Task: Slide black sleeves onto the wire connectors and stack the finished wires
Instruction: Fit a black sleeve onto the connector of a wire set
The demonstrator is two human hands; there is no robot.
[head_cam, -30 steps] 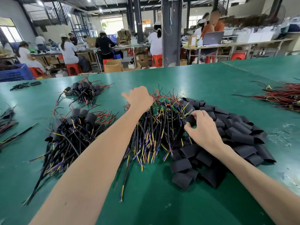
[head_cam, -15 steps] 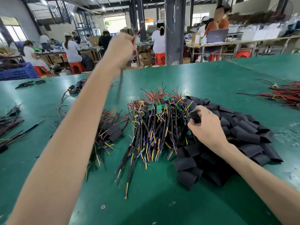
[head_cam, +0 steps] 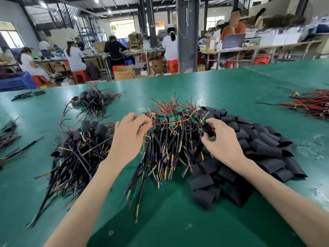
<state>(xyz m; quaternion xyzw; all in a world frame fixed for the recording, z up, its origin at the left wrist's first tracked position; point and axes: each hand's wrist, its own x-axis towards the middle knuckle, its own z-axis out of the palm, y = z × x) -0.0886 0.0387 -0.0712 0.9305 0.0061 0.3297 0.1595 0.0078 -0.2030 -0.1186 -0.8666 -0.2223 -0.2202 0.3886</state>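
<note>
A heap of unsleeved wires (head_cam: 169, 143) with small green boards lies in the middle of the green table (head_cam: 178, 220). A pile of flat black sleeves (head_cam: 258, 154) lies right of it. A stack of sleeved wires (head_cam: 74, 154) lies to the left. My left hand (head_cam: 128, 138) pinches one wire, whose red lead (head_cam: 170, 122) stretches rightward over the heap. My right hand (head_cam: 220, 139) holds one black sleeve (head_cam: 207, 128) at the heap's right edge, close to the lead's tip.
A second stack of sleeved wires (head_cam: 94, 100) sits further back left. Red wire bundles (head_cam: 313, 102) lie at the far right, dark bundles (head_cam: 8, 138) at the left edge. Beyond the table, people work at benches around a grey pillar (head_cam: 187, 32).
My left hand pulled a wire up out of the heap, then came back down to table height with it. My right hand picked one sleeve off the pile and brought it toward the wire.
</note>
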